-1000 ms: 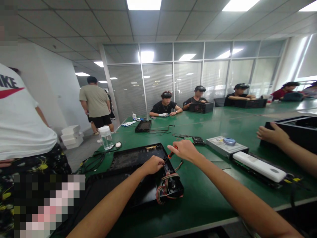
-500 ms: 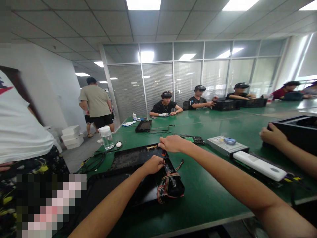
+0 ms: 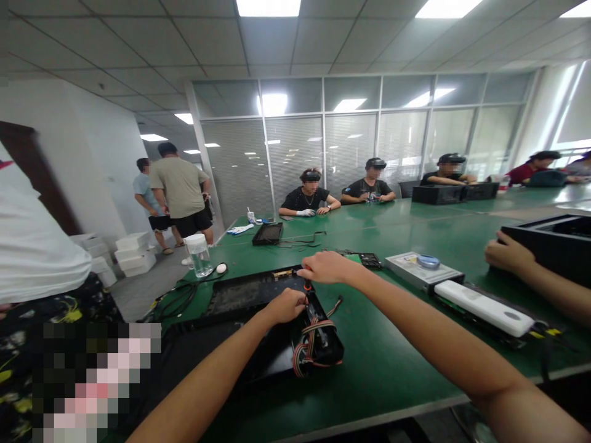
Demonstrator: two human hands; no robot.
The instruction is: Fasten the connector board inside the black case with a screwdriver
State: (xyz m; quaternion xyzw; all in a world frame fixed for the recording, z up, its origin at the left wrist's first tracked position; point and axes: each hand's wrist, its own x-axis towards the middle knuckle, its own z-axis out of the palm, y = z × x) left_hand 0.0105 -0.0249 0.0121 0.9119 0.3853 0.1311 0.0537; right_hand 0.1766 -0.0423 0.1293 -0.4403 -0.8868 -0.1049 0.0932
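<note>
My right hand (image 3: 329, 267) is closed around the orange-and-black handle of a screwdriver (image 3: 307, 285), which points down at a black metal casing (image 3: 263, 354). Just below it, my left hand (image 3: 287, 306) has its fingers pinched together near the screwdriver's lower end; what lies between them is hidden. The casing is an open, shallow box lying on the green table. Striped ribbon cable (image 3: 301, 358) is looped around its right-hand bar, with a loose end sticking out to the right. Behind my left hand lies a flat black panel (image 3: 244, 295).
A glass jug (image 3: 199, 258) and black cables (image 3: 178, 298) are at the left. On the right lie a silver drive (image 3: 410, 271) and a long white device (image 3: 482, 307). Another person's hand (image 3: 510, 255) holds a black case (image 3: 549, 243). Several people sit across the table (image 3: 392, 351).
My hands stay at nearly the same place, the right one shifting very slightly. Across the table, a person has let go of a black case and sits back from it.
</note>
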